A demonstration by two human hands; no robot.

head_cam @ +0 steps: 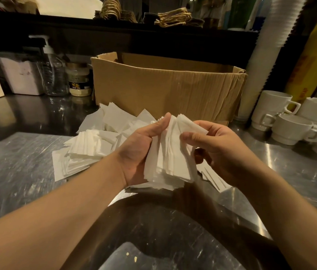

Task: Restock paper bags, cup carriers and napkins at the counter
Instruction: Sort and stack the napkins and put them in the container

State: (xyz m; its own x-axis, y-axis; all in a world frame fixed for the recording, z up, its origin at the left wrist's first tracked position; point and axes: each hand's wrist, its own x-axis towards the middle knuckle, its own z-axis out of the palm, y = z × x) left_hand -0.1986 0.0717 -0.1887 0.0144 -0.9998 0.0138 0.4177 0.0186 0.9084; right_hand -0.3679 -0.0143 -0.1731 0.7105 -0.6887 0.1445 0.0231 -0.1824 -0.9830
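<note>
My two bare forearms reach forward over the steel counter (17, 152). My left hand (140, 149) cradles a thick stack (167, 160) of white napkins, thumb pressed along its upper left edge, fingers curled beneath. My right hand (212, 145) pinches the top few sheets at the stack's upper right, thumb in front, fingers behind. The stack's long axis runs away from me, fanned and uneven at the far end. Just beyond and left of my hands lies a loose pile (87, 147) of more napkins on the counter. Behind it stands an open box (163, 86). White cups (290, 125) sit to the right.
</note>
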